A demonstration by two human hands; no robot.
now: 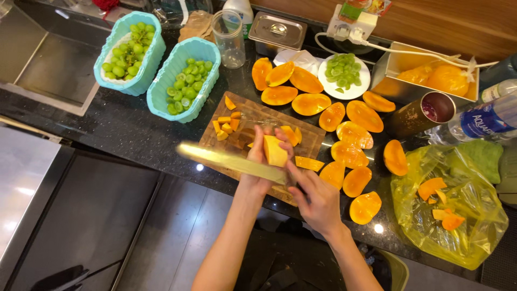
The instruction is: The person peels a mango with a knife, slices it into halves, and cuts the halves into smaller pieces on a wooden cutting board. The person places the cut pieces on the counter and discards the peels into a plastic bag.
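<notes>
Black countertop [124,129], steel sink [48,70]

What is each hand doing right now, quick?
Left hand: closed around a piece of mango, held above the wooden cutting board.
Right hand: closed on a knife, blade against the mango.

Two turquoise baskets [129,86] [161,102] of green grapes on the dark tabletop [124,129], white plate [326,81] of halved grapes, clear plastic cup [229,37], lidded steel container [277,31], metal tumbler [423,113], yellow plastic bag [458,215] of peel scraps, steel sink [48,70] at far left
</notes>
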